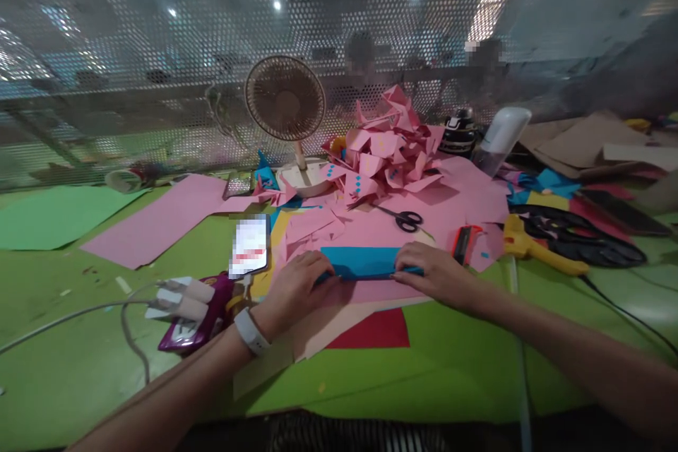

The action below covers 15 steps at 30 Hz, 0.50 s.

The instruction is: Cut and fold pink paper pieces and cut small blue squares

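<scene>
A folded strip of blue paper (365, 263) lies between my two hands, over pink sheets on the green table. My left hand (299, 287) closes on its left end, and my right hand (429, 270) grips its right end with fingers bent over the edge. Parts of both ends are hidden under the fingers. Beneath the strip are pink paper (365, 289) and a red sheet (373, 330). Black-handled scissors (409, 220) lie just beyond the strip. To the right of them is an orange and black cutter-like tool (466, 244).
A pile of folded pink paper (389, 155) stands behind, beside a small fan (286, 100). A phone (248, 246), a purple power strip (193, 321) with cables, and green paper (63, 215) are left. A yellow-handled glue gun (540, 247) and a bottle (501, 138) are right.
</scene>
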Available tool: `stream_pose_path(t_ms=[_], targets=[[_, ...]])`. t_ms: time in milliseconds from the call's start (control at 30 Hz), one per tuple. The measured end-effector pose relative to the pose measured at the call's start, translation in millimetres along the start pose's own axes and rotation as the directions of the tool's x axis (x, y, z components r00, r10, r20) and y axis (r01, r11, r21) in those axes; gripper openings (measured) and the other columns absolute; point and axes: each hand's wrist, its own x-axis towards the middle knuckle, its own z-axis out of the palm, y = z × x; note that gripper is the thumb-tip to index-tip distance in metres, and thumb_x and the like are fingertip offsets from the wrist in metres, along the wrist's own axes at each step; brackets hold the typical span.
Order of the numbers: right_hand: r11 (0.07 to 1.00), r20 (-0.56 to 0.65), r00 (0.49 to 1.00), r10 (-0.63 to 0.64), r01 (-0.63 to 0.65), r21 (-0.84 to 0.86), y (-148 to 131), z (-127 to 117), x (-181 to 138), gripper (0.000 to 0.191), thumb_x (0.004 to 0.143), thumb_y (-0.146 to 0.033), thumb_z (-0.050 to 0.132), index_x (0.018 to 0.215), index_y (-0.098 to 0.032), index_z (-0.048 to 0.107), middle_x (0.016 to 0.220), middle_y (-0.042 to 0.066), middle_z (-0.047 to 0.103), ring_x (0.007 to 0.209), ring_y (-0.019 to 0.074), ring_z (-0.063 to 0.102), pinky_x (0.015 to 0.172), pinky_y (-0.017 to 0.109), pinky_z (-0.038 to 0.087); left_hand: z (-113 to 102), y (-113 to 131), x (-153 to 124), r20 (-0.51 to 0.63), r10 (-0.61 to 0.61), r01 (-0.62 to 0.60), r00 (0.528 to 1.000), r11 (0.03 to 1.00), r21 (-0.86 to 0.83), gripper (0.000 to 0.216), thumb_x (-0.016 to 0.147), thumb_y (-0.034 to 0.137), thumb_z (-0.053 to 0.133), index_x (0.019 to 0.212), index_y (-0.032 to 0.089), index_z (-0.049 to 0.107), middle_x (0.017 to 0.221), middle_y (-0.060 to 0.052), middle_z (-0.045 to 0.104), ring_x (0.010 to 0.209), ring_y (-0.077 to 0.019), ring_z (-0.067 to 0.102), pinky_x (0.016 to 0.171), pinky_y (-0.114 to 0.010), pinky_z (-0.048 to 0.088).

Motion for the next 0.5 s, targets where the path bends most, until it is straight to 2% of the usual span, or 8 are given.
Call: stream_pose_path(t_ms=[233,367,500], targets=[[0.968,0.036,0.985,0.172,-0.175,0.178,1.3,-3.3,0.5,0.022,0.083,-0.037,0.056,0.072,-0.019,0.062,0.076,0.002,0.058,0.072,0.0143,0.055,0.066,0.027,0.043,2.0,-7.3,4.3,-0.029,-0.137,0.132,0.99,0.982,-0.131,0.022,0.086,0.036,0.05,0.077,0.018,0.06,0.081,-0.004,0.056,0.077,-0.0163,0.053,0.069,-0.03,0.044],[0.944,0.071,0.978,0.194,-0.206,0.257,6.3,-1.6,-0.5,0.022,0.082,-0.037,0.056,0.068,-0.02,0.061,0.073,0.001,0.056,0.07,0.0139,0.055,0.064,0.026,0.043,2.1,-10.4,3.6,-0.023,-0.2,0.193,0.98,0.966,-0.17,0.022,0.084,0.036,0.053,0.074,0.018,0.06,0.08,-0.003,0.056,0.076,-0.0158,0.053,0.066,-0.029,0.045],[0.935,0.109,0.969,0.22,-0.241,0.261,11.7,1.1,-1.1,0.024,0.081,-0.04,0.057,0.067,-0.021,0.061,0.073,0.001,0.056,0.069,0.0147,0.056,0.064,0.028,0.044,2.0,-12.7,1.7,-0.008,-0.221,0.216,0.975,0.961,-0.172,0.022,0.083,0.035,0.054,0.073,0.018,0.061,0.079,-0.003,0.056,0.073,-0.0145,0.054,0.063,-0.027,0.044]])
